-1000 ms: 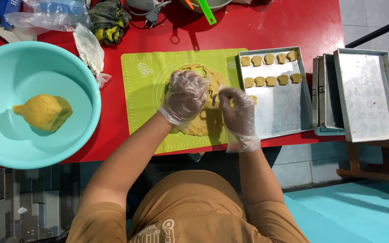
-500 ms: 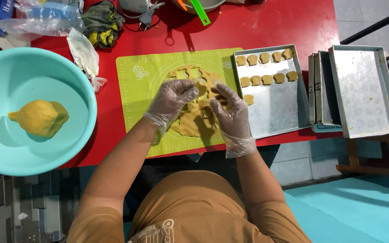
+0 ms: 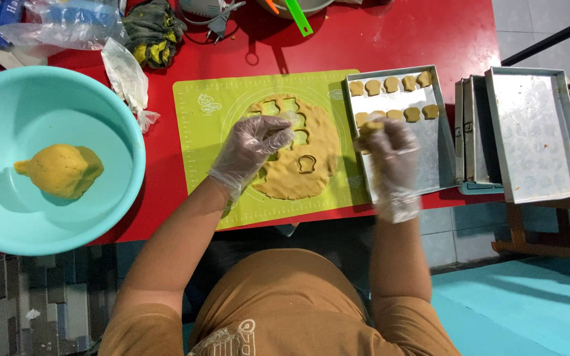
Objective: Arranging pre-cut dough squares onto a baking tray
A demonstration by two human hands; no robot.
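Both my hands wear clear plastic gloves. My left hand (image 3: 253, 150) rests on the rolled yellow dough sheet (image 3: 298, 175), fingers curled near its upper left, where shapes have been cut out. The dough lies on a green silicone mat (image 3: 206, 132). My right hand (image 3: 390, 158) is blurred over the left part of a metal baking tray (image 3: 440, 165) and holds a cut dough piece (image 3: 371, 127) at its fingertips. Several cut cookies (image 3: 392, 84) sit in two rows at the tray's top.
A turquoise bowl (image 3: 8, 217) at the left holds a dough ball (image 3: 61, 170). More metal trays (image 3: 536, 132) stand at the right, over the edge of the red table (image 3: 404, 39). Plastic bags (image 3: 126, 76), a cloth (image 3: 156, 29) and a green utensil (image 3: 298, 16) lie at the back.
My right hand has left the dough sheet and moved right to the tray with a cut piece. My left hand stayed on the dough, shifting slightly up.
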